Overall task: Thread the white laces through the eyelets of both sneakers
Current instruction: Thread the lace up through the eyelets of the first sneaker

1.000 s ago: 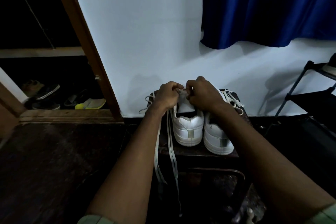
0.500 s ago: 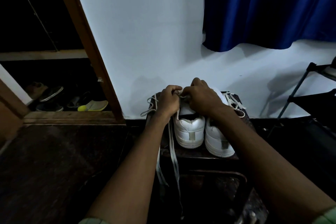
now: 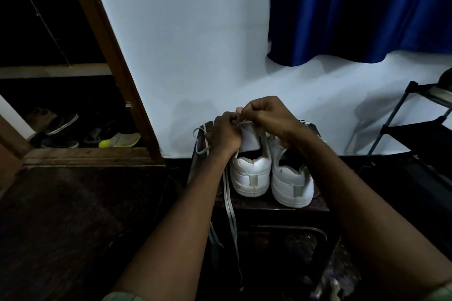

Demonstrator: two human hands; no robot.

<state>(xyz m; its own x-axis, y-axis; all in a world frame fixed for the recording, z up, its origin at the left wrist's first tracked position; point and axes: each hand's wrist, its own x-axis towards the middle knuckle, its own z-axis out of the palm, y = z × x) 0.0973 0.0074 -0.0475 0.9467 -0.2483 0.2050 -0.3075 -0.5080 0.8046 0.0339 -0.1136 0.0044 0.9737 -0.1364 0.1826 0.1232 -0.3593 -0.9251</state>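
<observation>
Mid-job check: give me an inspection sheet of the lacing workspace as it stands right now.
Surface: dark small table against the white wall, carrying both sneakers.
Job's things: left sneaker and right sneaker side by side, heels toward the camera; white lace hangs off the table's front edge; eyelets hidden behind the hands.
Clutter: nothing seen on the table.
Grippers: left hand and right hand both pinch at the left sneaker's tongue top; exact hold hidden.
Cables: nothing seen.
Surroundings: blue curtain, black rack to the right, other shoes in a dark alcove to the left.
</observation>
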